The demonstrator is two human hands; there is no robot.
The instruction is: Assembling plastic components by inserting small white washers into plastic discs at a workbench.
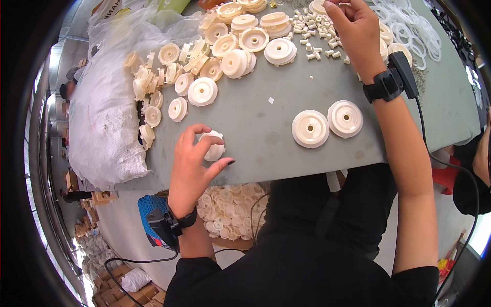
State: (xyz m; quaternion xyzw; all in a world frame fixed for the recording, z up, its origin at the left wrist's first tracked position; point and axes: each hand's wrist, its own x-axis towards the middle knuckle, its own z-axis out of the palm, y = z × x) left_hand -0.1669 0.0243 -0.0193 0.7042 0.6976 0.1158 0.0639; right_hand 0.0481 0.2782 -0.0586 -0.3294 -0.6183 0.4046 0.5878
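My left hand (194,156) is over the near table edge, its thumb and fingers spread around a small white plastic wheel part (214,148). The fingers partly cover that part, and the thumb stands apart from it. At the top edge my right hand (354,25) has its fingers curled and thumb drawn in, beside a cream disc (317,6) and a scatter of small cream plugs (319,28). Whatever its fingertips hold is hidden. Two larger round wheels lie side by side in front of me, the left wheel (310,129) and the right wheel (345,118).
Many cream wheels (202,91) and toothed parts heap at the back left, beside a white woven sack (102,117). Clear rings (409,30) pile at the far right. Below the table is a box of white parts (230,210). Cables (423,123) trail from both wrist devices.
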